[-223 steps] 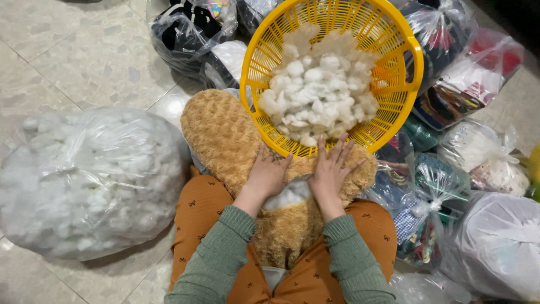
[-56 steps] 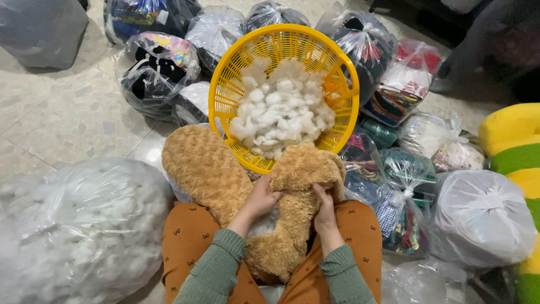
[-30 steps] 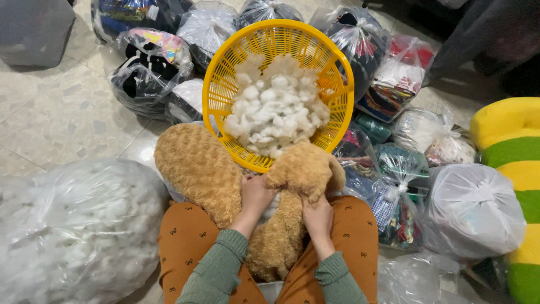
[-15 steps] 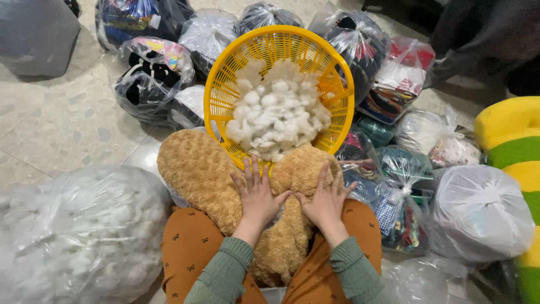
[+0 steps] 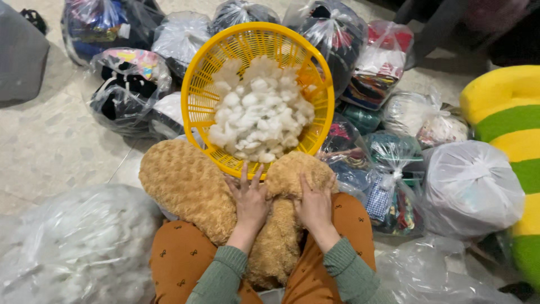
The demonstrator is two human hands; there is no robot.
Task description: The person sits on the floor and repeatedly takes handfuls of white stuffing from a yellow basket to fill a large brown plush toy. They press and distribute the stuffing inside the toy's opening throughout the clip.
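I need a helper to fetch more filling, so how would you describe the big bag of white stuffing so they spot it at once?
Start from the yellow basket of white fluff leaning in front of the seated person, then look down to the floor by the person's left knee. The big clear bag lies there alone, beside the tan plush that both hands press on. Unlike the smaller knotted bags of coloured cloth behind the basket, it holds only white stuffing.

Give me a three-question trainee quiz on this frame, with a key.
1. True or false: both hands rest flat on the plush toy.
2. What fills the yellow basket? A) white stuffing B) folded cloth C) nothing
3. On which side of the person does the big clear bag of stuffing lie?

Key:
1. True: left hand and right hand press on it.
2. A, the stuffing.
3. The left.
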